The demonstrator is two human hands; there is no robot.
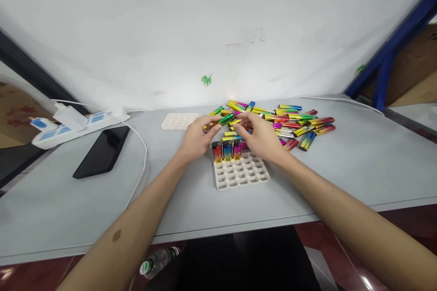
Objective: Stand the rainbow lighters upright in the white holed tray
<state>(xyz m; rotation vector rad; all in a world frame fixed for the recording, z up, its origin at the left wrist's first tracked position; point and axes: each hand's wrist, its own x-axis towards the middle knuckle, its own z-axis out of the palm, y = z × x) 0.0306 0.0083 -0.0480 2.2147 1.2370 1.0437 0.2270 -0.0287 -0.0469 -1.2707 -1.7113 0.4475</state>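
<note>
Our left grip (199, 135) pinches the green metallic lighter (226, 119), its far end beside our right grip (262, 137), whose hold we can't tell; light, stiff, probably slick, it's best held mid-body.

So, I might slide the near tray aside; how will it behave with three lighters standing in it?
The near tray seems light and stiff: thin-walled, gridded with holes. Lying flat, it would probably slide, not tip. The three lighters should stay seated but, standing tall, might wobble.
</note>
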